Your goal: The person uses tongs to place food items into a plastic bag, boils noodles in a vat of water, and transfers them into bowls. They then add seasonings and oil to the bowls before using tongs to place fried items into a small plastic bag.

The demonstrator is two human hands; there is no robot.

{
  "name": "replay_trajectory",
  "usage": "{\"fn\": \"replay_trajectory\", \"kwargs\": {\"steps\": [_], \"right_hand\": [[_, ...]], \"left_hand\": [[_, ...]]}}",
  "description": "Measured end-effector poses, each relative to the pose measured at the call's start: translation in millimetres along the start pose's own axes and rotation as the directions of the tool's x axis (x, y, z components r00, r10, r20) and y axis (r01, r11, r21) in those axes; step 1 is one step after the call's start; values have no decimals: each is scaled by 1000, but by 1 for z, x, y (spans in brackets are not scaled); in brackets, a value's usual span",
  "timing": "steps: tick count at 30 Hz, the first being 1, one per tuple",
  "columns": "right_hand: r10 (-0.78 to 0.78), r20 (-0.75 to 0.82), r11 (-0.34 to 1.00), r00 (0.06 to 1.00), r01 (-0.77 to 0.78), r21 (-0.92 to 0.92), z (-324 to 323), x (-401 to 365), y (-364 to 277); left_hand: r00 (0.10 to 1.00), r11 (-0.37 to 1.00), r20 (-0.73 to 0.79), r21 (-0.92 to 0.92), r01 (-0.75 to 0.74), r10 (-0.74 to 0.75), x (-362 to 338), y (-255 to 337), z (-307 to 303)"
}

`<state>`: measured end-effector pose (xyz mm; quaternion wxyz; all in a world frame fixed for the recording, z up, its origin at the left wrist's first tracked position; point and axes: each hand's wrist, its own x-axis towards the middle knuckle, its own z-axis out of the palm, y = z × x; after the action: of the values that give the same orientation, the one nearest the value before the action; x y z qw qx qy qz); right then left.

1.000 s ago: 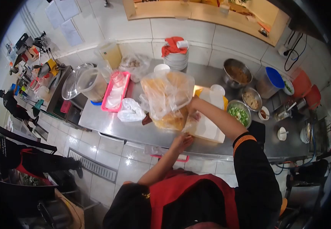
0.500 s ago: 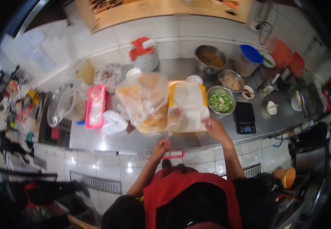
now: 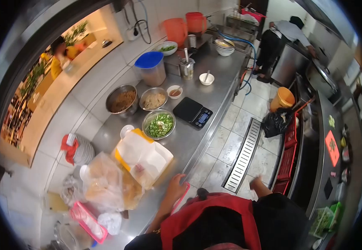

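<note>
My left hand (image 3: pixel 174 186) is at the counter's front edge, fingers apart and holding nothing. Beside it, below the edge, shows part of a pink-rimmed thing (image 3: pixel 182 196). Nearest on the counter is an open takeaway box (image 3: pixel 141 151), white inside with yellow sides; a small clear bag with something reddish (image 3: pixel 140 170) lies at its near side. Large plastic bags of yellowish food (image 3: pixel 104 183) lie left of the box. My right hand (image 3: pixel 256 183) hangs over the tiled floor, away from the counter, its fingers blurred.
Behind the box stand a bowl of chopped greens (image 3: pixel 159 124), a bowl of brown food (image 3: pixel 121 101), a black scale (image 3: pixel 193 112) and a blue-lidded container (image 3: pixel 150 68). A floor drain (image 3: pixel 243 154) runs along the aisle. A person (image 3: pixel 283 41) bends at the far end; an orange bucket (image 3: pixel 282 98) stands nearby.
The view has swung right, bringing the aisle and a far person into sight. My right hand has left the box's edge and is now over the floor; the box stays on the counter.
</note>
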<state>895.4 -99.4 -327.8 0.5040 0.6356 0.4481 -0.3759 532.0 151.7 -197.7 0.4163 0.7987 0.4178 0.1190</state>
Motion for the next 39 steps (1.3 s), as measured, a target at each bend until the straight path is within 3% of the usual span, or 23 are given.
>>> {"fn": "replay_trajectory", "kwargs": {"steps": [1, 2, 3, 5, 8, 9, 10, 13, 15, 17, 20, 23, 24, 25, 27, 29, 32, 38, 39], "right_hand": [[-248, 154, 880, 956, 156, 449, 88, 109, 3], [-204, 296, 615, 933, -113, 780, 94, 63, -9], [-229, 440, 223, 868, -393, 892, 103, 17, -22], [-117, 100, 228, 988, -72, 971, 192, 86, -60], [-178, 99, 513, 979, 6, 859, 154, 8, -87], [-177, 78, 521, 981, 26, 853, 138, -20, -94], [-138, 15, 239, 990, 19, 971, 133, -40, -102], [-257, -423, 336, 869, 491, 804, 171, 26, -120], [-139, -156, 100, 978, 171, 980, 153, 22, -117], [-80, -46, -54, 996, 42, 998, 136, 16, -112], [-22, -119, -64, 993, 118, 991, 136, 31, -100], [-62, -82, -128, 995, 74, 989, 136, 37, -78], [13, -54, -120, 998, 56, 991, 152, 54, -71], [-147, -94, -286, 985, 49, 957, 160, 69, -57], [-81, -67, -224, 994, 47, 973, 163, 71, -31], [-316, -194, -558, 929, -16, 830, 204, 113, 10], [44, 4, -431, 999, 15, 902, 207, 87, 46], [5, -34, -507, 999, 32, 861, 204, 115, 146], [10, -141, -555, 990, 122, 823, 189, 120, 169]], "left_hand": [[995, 992, -21, 90, -92, 95, 1, 2, 2], [991, 984, 17, 114, -134, 133, 4, 0, 5], [989, 968, 42, 199, -151, 145, 6, -4, 12], [984, 914, 87, 364, -179, 158, 5, -13, 25], [960, 871, 276, 480, -101, -41, 0, 19, 13], [942, 838, 328, 532, -122, -71, 1, 21, 11], [921, 801, 375, 580, -148, -102, 3, 24, 9], [870, 701, 460, 679, -217, -176, 5, 33, 6], [850, 647, 478, 725, -238, -222, 8, 35, 6], [838, 601, 477, 761, -244, -264, 12, 32, 12], [834, 523, 445, 820, -232, -328, 19, 24, 25], [771, 418, 418, 882, -218, -480, 27, 37, 30], [882, 661, 261, 747, 73, -392, 30, 9, 43], [912, 713, 195, 688, 135, -362, 34, -2, 51], [895, 596, 206, 799, 79, -396, 40, -2, 58], [866, 529, 220, 846, 59, -449, 51, 4, 63], [816, 464, 223, 884, 61, -533, 61, 10, 69], [704, 425, 242, 900, 93, -668, 74, 19, 78], [683, 429, 253, 898, 97, -685, 77, 19, 80]]}}
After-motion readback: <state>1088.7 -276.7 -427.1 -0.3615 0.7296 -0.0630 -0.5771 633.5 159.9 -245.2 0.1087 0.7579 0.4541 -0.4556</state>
